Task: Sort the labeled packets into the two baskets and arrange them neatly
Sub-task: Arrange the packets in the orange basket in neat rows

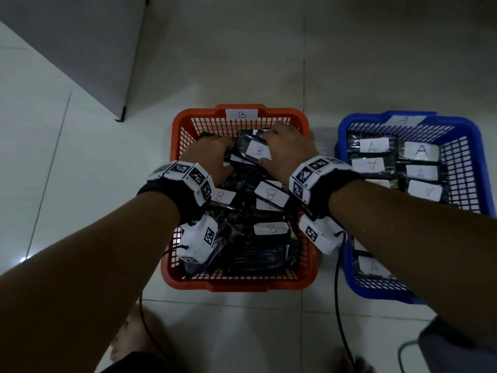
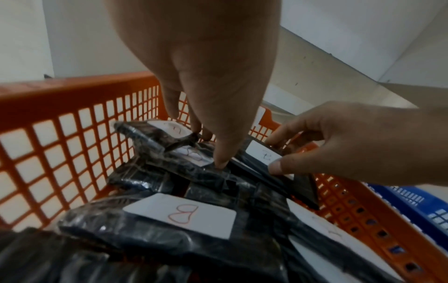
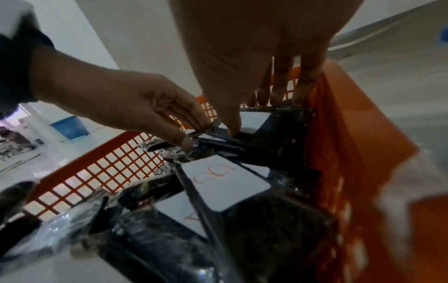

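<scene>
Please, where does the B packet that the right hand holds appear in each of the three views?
Head: B packet at the far end of the orange basket, under the right hand.
Left wrist: right of centre, below that hand's thumb.
Right wrist: upper centre, against the basket wall.
Shared landmark: the orange basket.

We see an orange lattice basket (image 1: 177, 135) and a blue lattice basket (image 1: 468, 157), both filled with glossy black packets (image 1: 258, 254) bearing white labels (image 1: 269, 228). Our wristbands (image 1: 185, 170) are white with black square-code patterns.
</scene>
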`<state>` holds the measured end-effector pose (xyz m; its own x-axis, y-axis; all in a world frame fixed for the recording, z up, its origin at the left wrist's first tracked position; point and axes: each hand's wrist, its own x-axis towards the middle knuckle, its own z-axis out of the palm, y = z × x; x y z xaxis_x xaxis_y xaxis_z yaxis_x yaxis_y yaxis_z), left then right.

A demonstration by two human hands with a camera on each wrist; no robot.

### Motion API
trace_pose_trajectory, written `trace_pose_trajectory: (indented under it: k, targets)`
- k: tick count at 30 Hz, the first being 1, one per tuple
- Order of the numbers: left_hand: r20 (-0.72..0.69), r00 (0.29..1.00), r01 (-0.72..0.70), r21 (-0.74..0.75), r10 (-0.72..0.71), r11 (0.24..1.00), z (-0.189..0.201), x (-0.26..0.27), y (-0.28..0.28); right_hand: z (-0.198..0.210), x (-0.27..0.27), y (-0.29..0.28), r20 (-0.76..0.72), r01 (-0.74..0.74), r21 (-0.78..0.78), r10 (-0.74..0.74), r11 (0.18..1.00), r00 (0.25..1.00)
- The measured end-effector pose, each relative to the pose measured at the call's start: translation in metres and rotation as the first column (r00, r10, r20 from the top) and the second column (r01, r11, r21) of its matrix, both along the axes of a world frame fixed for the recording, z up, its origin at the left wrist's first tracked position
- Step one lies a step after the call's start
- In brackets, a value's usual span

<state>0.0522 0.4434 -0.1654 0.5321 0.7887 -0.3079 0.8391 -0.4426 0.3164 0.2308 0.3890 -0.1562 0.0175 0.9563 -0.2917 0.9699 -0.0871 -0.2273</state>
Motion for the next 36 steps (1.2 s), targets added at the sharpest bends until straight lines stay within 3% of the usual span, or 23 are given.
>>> trace_pose_trajectory:
  k: [6,12,18,23,26,30,34,36]
  targets:
    - [0.003,0.999,0.054,0.019,-0.054,0.998,-0.005,0.005,0.004,0.003,0.001,0.008,-0.111,0.057,-0.048,-0.062,0.997,0.992]
    - [-0.060,0.991,0.118,-0.014,-0.119,0.993,0.001,0.011,0.013,0.011,0.015,-0.006,-0.392,0.185,-0.006,-0.172,0.983,0.904]
    - [0.066,0.996,-0.053,-0.072,0.057,0.996,0.026,-0.002,0.014,0.029,0.022,-0.031,-0.580,0.140,-0.117,-0.182,0.983,0.794]
    - [0.085,0.964,-0.224,-0.258,0.253,0.940,0.049,-0.021,0.005,0.032,0.010,-0.041,-0.432,-0.172,-0.295,0.030,0.940,0.902]
    - [0.026,0.958,-0.238,-0.481,0.285,0.844,0.056,-0.030,-0.005,0.026,0.004,-0.041,-0.343,-0.225,-0.311,0.111,0.923,0.933]
    - [-0.125,0.969,-0.242,-0.653,0.212,0.717,0.056,-0.037,-0.020,0.024,0.003,-0.036,-0.286,-0.182,-0.244,0.109,0.952,0.952]
    - [-0.287,0.953,-0.272,-0.668,0.098,0.692,0.050,-0.039,-0.025,0.018,0.005,-0.019,-0.216,0.048,-0.004,-0.047,0.999,0.975]
    - [-0.294,0.953,-0.259,-0.653,0.078,0.712,0.046,-0.037,-0.025,0.013,0.004,-0.007,-0.134,0.068,0.020,-0.065,0.997,0.989]
